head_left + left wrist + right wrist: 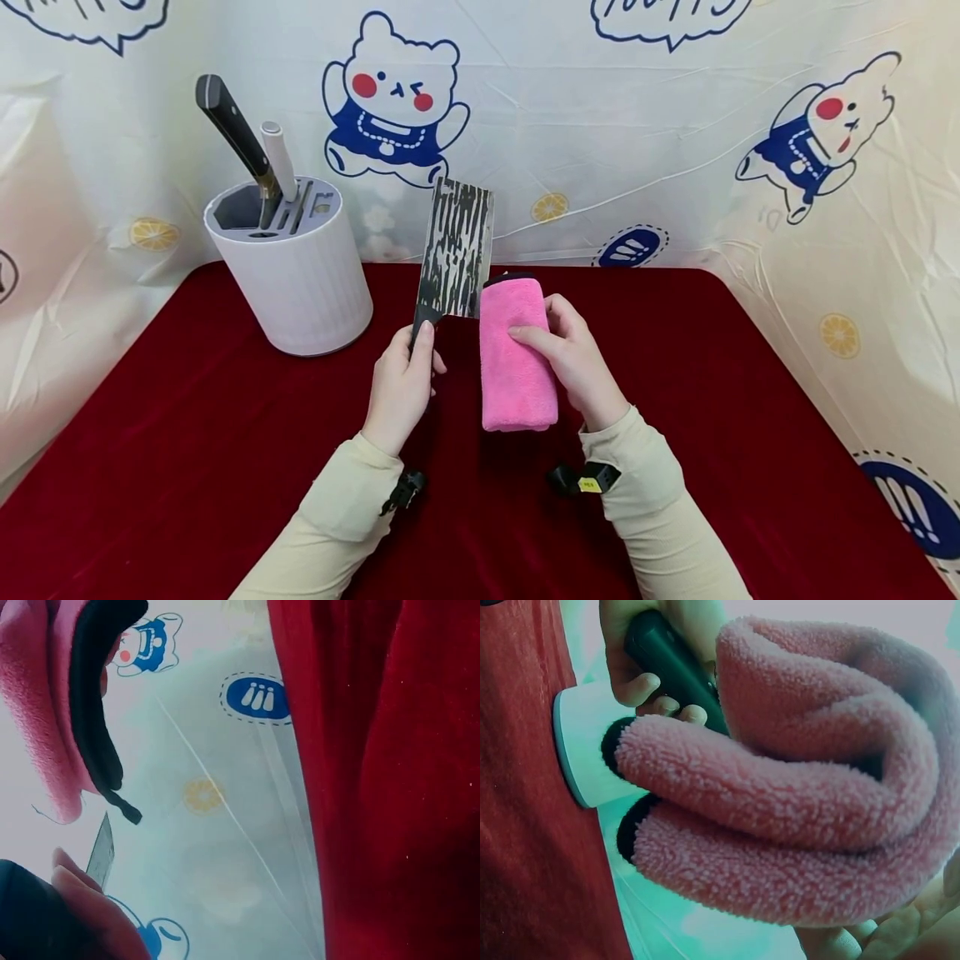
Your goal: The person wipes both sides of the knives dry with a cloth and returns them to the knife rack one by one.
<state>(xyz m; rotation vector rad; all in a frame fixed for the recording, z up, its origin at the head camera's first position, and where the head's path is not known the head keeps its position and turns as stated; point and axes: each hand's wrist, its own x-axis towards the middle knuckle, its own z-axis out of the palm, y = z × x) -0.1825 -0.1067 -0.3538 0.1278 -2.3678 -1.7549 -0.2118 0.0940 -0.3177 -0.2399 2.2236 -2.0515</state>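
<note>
My left hand (401,379) grips the black handle of a cleaver (456,246), whose broad, dark-streaked blade points up and away from me. In my right hand (573,354) is a folded pink towel (517,358) with a black edge, the thumb lying across its front. The towel stands just right of the blade's lower corner; whether they touch cannot be told. Seen from the right wrist, the towel (795,802) shows its several folded layers, with the left hand (660,667) curled round the handle behind. In the left wrist view the towel (37,697) hangs at upper left.
A white knife block (300,283) stands at the left back of the red-covered table (225,467). It holds a black-handled knife (236,129) and a white-handled tool (279,158). A pale printed curtain (540,108) rises behind the table and at both sides.
</note>
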